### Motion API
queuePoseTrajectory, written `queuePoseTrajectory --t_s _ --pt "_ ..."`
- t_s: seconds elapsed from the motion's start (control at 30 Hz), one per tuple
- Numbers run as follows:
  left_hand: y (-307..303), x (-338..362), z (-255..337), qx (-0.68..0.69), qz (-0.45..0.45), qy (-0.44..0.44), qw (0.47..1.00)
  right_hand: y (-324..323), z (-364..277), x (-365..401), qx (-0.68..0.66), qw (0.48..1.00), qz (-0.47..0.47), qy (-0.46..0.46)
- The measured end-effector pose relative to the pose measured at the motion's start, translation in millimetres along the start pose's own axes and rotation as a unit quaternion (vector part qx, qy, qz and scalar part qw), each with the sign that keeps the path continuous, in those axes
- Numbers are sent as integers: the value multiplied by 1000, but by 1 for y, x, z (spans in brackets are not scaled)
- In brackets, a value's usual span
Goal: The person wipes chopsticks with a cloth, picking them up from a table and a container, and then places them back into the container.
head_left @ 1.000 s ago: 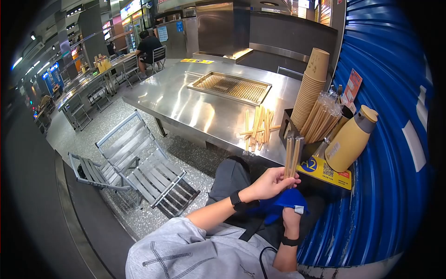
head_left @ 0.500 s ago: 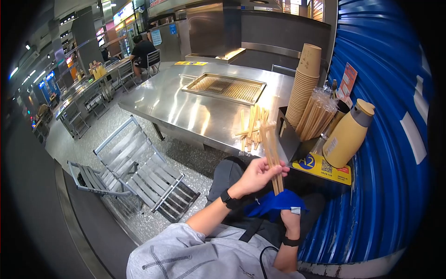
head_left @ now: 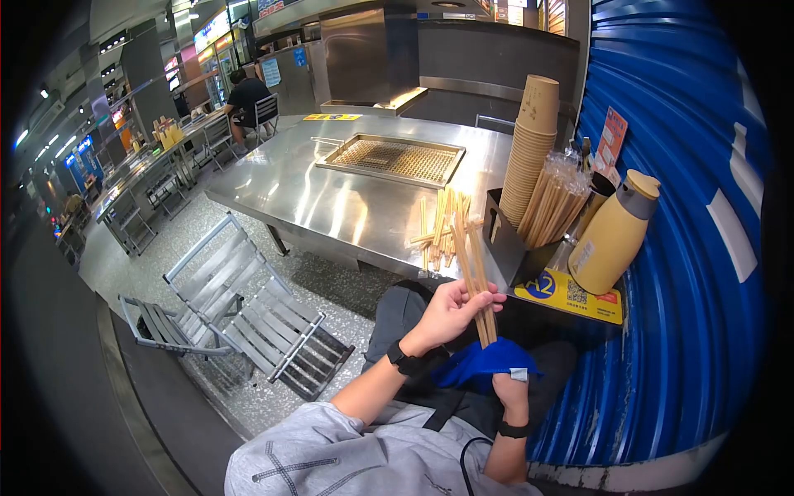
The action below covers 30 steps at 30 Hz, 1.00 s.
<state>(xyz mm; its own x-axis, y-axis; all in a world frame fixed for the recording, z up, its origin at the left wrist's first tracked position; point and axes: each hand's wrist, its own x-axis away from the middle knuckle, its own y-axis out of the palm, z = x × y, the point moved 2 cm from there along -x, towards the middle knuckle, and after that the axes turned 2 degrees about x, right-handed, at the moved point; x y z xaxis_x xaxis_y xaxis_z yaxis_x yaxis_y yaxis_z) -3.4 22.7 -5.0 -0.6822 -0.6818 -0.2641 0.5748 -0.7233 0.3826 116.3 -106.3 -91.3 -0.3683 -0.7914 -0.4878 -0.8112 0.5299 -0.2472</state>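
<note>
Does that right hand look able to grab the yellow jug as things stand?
Probably: nothing seems to block the near side of the yellow jug, but the right hand holds the blue cloth and would likely have to let go first.

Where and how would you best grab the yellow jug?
Probably round the jug's upper body, just below its grey collar, where it narrows. I'd come from the side away from the blue wall, which stands close beside it.
</note>
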Motion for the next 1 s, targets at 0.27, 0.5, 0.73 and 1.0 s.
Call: queuePoseTrajectory --t_s 0.27,0.5,0.73,1.0 --pt "8 13 -19 -4 -57 -35 998 7 7 1 -81 993 16 82" --pt "-6 8 -5 -9 -39 -11 999 3 -10 -1 -72 996 -10 59" --pt "10 18 -23 -58 -45 -26 997 11 -11 -11 -74 993 58 73" --pt "-5 6 -8 -42 23 40 998 4 -15 -8 13 1000 -19 -14"
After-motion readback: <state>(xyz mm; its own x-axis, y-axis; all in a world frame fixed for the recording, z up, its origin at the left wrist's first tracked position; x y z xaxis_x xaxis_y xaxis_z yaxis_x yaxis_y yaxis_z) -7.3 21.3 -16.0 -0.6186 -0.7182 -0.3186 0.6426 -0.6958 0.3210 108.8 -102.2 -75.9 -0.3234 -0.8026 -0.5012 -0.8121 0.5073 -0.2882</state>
